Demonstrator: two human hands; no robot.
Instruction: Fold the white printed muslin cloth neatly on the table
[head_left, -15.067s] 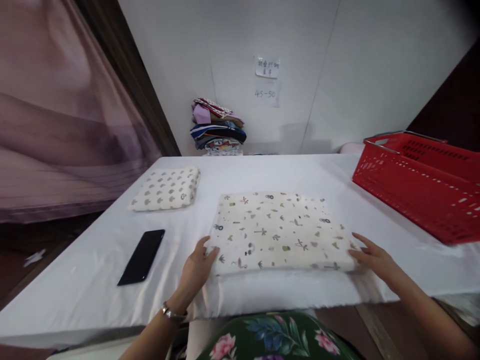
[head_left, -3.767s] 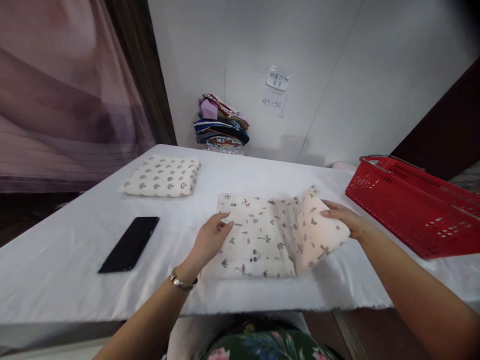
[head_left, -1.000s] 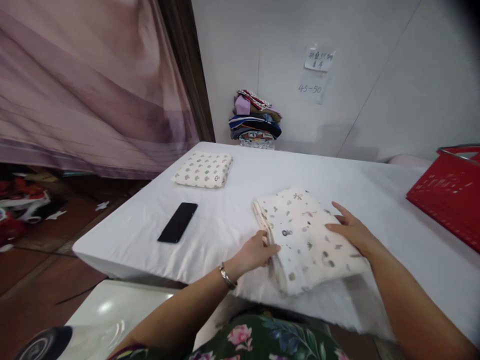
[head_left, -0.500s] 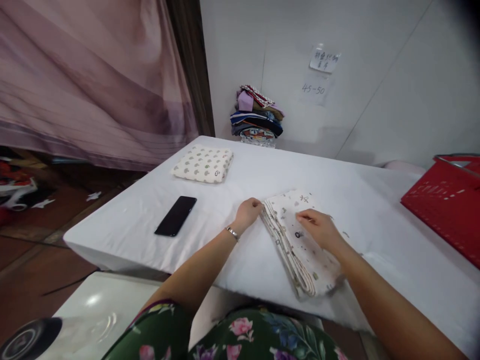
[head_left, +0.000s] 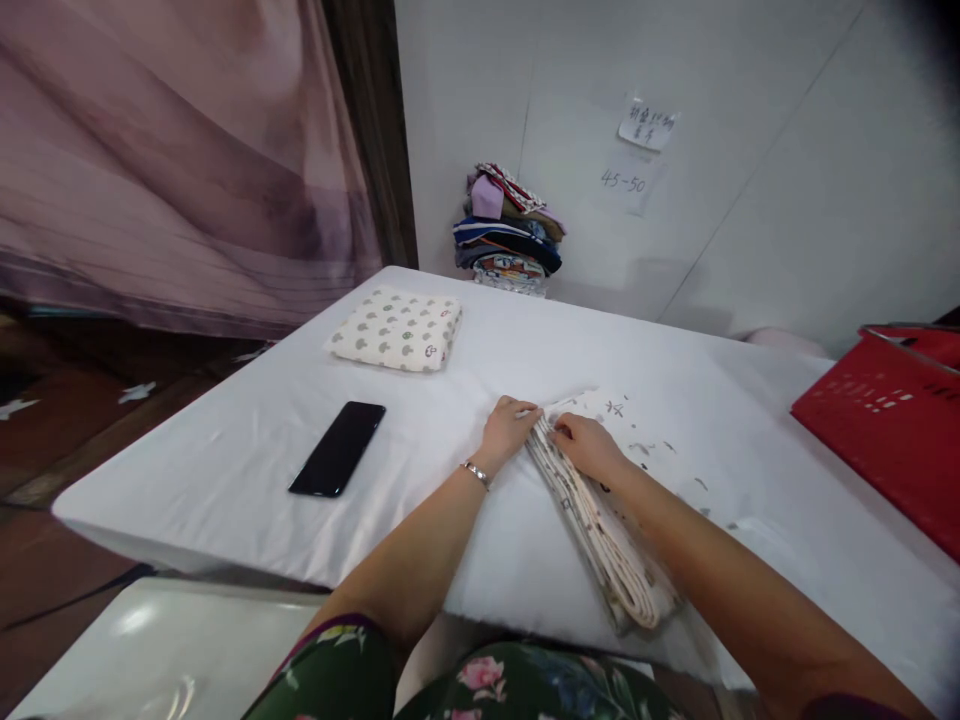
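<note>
A white cloth [head_left: 589, 530] with small grey and brown prints lies in a long, many-layered fold, its near end reaching the table's front edge. My left hand [head_left: 507, 434] pinches the far left corner of the layers; a bracelet circles that wrist. Close beside it, my right hand [head_left: 589, 448] has its fingers closed on the upper layer near the same far end. My right forearm hides part of the fabric, which also spreads out to the right. Farther left sits a neatly folded cream cloth [head_left: 397, 328] with a grey mushroom-like print.
On the white-covered table [head_left: 225, 470], a black phone [head_left: 337, 448] lies left of my hands. A red basket [head_left: 889, 430] stands at the right edge. Stacked clothes [head_left: 510, 235] are by the wall beyond the table. A pink curtain [head_left: 187, 150] hangs at left; a pale stool-like surface [head_left: 187, 640] is below.
My right hand has moved left and away from me along the cloth, toward my left hand. The layers now look narrower and more bunched. My view has shifted slightly.
</note>
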